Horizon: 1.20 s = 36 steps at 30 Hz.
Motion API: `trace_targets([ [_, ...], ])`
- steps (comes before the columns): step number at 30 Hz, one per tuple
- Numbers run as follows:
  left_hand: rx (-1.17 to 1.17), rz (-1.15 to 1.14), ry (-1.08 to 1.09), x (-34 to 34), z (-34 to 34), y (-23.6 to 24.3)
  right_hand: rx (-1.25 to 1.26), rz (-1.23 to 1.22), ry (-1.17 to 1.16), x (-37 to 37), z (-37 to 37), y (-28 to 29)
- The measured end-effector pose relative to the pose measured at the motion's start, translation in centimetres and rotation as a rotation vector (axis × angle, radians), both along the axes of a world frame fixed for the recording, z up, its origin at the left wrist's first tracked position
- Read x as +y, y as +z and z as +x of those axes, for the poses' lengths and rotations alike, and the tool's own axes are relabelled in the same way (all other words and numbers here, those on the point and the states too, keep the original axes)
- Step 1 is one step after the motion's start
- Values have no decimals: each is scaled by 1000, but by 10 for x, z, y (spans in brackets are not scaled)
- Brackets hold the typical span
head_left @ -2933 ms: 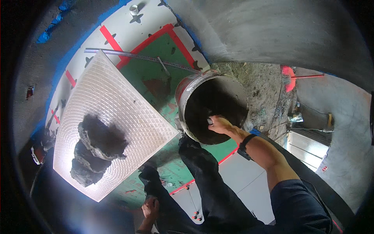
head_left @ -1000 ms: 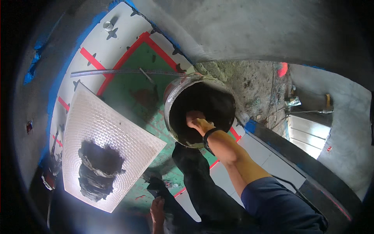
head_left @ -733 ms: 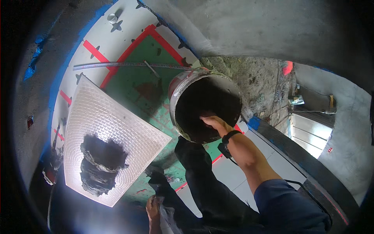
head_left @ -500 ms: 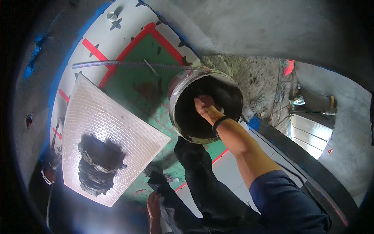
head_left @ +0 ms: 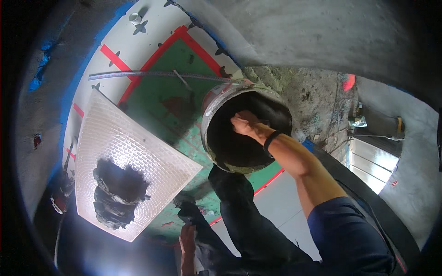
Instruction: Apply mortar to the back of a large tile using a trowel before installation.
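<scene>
My right hand (head_left: 245,123) is closed in a fist inside the mouth of a round bucket (head_left: 212,106) with a dark interior. A small pale bit shows beside its wrist; whatever the fist grips is lost in the shadow. At the lower edge, my left hand (head_left: 187,237) is beside a dark trouser leg, its fingers too unclear to read. To its left is a white, square plasterer's hawk (head_left: 99,133) with a textured face. Two lumps of dark grey mortar (head_left: 120,181) lie on it. What supports the hawk from below is hidden.
Red tape (head_left: 149,64) borders the green floor patch (head_left: 159,87). A long thin strip (head_left: 152,74) crosses it behind the bucket, near a small white stick (head_left: 182,79). A metal cup (head_left: 135,18) stands on the white tiles at the far left. Grey walls curve around.
The bucket and floor have shifted slightly right in view. My right fist stays inside the bucket, its wrist and forearm a little farther right. The mortar lumps on the hawk look unchanged.
</scene>
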<state>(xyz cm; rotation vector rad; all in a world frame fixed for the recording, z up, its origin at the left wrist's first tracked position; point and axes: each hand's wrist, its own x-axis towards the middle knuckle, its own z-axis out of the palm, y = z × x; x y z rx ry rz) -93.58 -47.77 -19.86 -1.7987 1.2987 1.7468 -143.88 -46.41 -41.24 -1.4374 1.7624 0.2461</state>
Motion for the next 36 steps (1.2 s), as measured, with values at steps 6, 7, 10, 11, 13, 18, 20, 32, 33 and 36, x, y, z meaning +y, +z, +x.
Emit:
trace_targets([
  [6, -91, 138, 9, -21, -52, 35, -66, 65, -153, 34, -12, 81],
  [7, -83, 125, 10, -22, -46, 42, -54, 83, -176, 39, -13, 103],
  [10, 111, 16, 169, -19, -4, 47, -119, -136, -249, 59, -2, 165],
  [11, 125, 2, 185, -23, -1, 55, -176, -221, -305, 65, 3, 196],
  [13, 110, -27, 71, -39, 4, 75, -135, -163, -328, 79, 14, 246],
  [18, 190, -466, -242, -27, 141, 50, -308, -210, -628, 52, 113, 393],
  [20, 179, -454, -256, -17, 168, 49, -200, -188, -546, 48, 153, 454],
  [32, 22, -526, 16, 65, 482, -37, -261, -370, -400, -55, 463, 347],
  [33, 57, -520, 26, 65, 474, -38, -225, -372, -392, -46, 449, 357],
  [36, 229, -461, 379, 59, 484, -41, -95, -279, -416, -29, 406, 383],
])
